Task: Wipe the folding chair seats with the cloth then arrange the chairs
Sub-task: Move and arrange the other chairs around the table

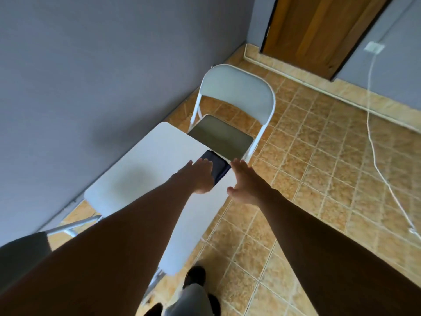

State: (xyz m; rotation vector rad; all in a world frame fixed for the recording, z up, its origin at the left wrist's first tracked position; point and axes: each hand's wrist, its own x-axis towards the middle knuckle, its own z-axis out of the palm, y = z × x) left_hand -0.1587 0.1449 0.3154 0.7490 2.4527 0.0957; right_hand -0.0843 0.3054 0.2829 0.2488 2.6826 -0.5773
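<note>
Cloth (pixel 219 166): dark, folded, on white surface (pixel 145 169) at far edge beside chair (pixel 230 124) | Left hand (pixel 199 176): flat, spread, overlapping cloth, not gripping | Right hand (pixel 245 181): spread, empty, beside cloth | Risk: careless sweep pushes cloth off the edge.

I see both hands extended over the white counter (pixel 145 169). The left hand (pixel 197 176) lies flat, fingers spread, on the near part of a dark folded cloth (pixel 219 168) at the counter's far right edge. The right hand (pixel 246 182) is open, palm turned left, just right of the cloth; I cannot tell whether it touches. A white folding chair (pixel 237 110) stands unfolded just beyond the counter, seat dark, backrest far. A white cable (pixel 378 142) trails across the tiled floor (pixel 319 179) at right, and a wooden door (pixel 323 30) stands far right.
</note>
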